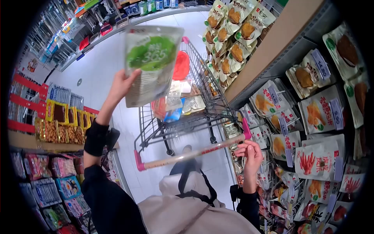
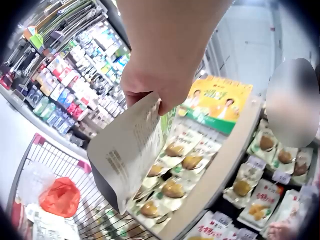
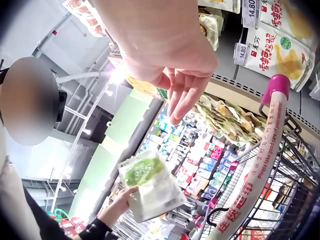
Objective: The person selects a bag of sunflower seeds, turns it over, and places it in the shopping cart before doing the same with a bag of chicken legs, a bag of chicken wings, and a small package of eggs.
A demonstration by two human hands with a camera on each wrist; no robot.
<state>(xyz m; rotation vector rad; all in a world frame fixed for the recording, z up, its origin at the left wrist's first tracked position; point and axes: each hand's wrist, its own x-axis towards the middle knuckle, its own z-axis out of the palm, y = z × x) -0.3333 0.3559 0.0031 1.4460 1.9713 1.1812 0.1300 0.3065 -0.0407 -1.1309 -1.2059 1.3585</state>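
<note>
My left hand pinches a white food pouch by its side edge, thumb across the front. A green patch with "365" marks the pouch, which is raised above the left side of the shopping cart. In the left wrist view the pouch is seen nearly edge-on under the hand. My right hand hovers just beside the right end of the cart's handle bar, holding nothing. Its fingers hang loosely bent in the right wrist view.
Inside the cart lie a red plastic bag and several packages. Racks of hanging food pouches line the right side. A stacked display of pouches stands ahead. Snack shelves run along the left, with floor between.
</note>
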